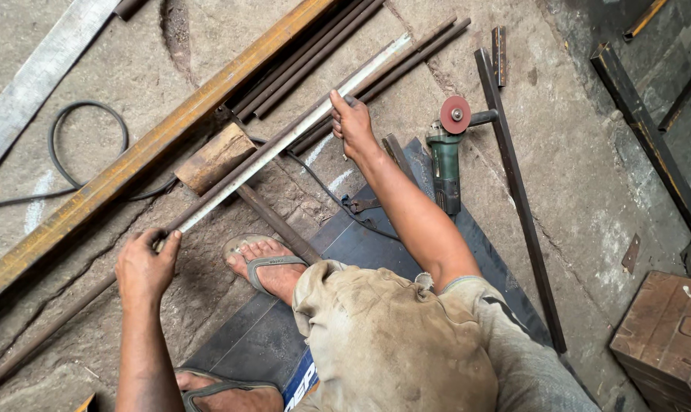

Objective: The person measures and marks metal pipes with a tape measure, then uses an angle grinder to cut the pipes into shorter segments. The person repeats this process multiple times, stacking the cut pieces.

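A long metal ruler [284,141] lies along a dark steel rod [231,179] that rests on a wooden block [214,159]. My left hand [147,267] grips the near end of the ruler and rod. My right hand [351,126] presses on the ruler and rod further up, fingers closed around them, with something small and thin that I cannot make out between the fingers. My sandalled foot [265,263] rests beside a short bar [277,221] on the concrete floor.
A green angle grinder [446,152] with a red disc lies right of my right hand. A rusty square tube [132,164], several rods [315,53], an angle bar [517,191], a black cable [63,145] and a dark steel sheet [360,244] lie around. A metal box [666,336] stands at right.
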